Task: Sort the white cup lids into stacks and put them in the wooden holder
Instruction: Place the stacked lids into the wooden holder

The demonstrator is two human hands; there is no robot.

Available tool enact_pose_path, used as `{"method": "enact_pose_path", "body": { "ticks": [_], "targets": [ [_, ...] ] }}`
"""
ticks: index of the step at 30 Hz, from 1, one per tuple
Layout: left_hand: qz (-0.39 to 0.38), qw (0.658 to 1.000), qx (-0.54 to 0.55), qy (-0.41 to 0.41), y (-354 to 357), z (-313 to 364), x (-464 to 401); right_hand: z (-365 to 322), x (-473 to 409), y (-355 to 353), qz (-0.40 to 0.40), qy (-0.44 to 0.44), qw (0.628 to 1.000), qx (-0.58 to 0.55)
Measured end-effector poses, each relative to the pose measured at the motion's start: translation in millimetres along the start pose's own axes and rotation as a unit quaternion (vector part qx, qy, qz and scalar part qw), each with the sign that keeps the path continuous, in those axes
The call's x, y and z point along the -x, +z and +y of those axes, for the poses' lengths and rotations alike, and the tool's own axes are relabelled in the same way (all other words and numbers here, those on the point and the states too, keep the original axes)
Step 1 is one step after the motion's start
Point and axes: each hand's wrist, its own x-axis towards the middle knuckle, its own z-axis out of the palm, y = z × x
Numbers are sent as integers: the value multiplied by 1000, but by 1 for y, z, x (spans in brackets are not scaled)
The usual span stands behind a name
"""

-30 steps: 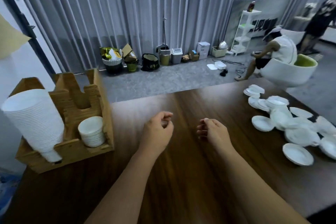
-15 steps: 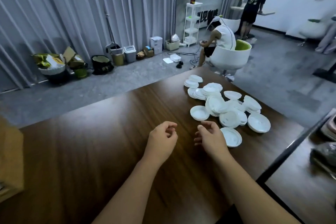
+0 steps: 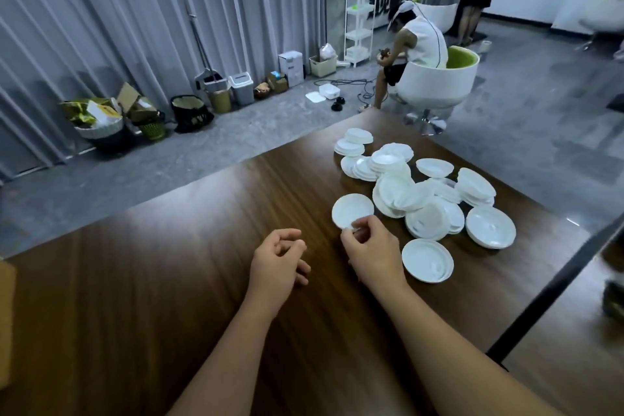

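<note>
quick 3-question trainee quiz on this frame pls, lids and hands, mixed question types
1. True or false: the right hand pinches the near edge of a single lid.
2. What does the left hand hold? A) a lid B) nothing C) a cup
3. Fill in: the pile of lids lies on the dark wooden ____.

Key: 1 true; 2 B; 3 table
</note>
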Motion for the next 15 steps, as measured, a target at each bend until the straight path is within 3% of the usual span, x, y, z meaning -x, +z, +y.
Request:
{"method": "enact_pose_path", "body": {
  "ticks": [5, 10, 15],
  "targets": [
    [26, 999, 25, -18, 2, 3, -3, 11, 9, 5, 17, -94, 995, 22],
    [13, 999, 23, -40, 6, 8, -8, 11, 9, 6, -78, -132, 986, 63],
    [18, 997, 40, -58, 7, 2, -17, 9, 9, 2, -103, -126, 986, 22]
  ]
}}
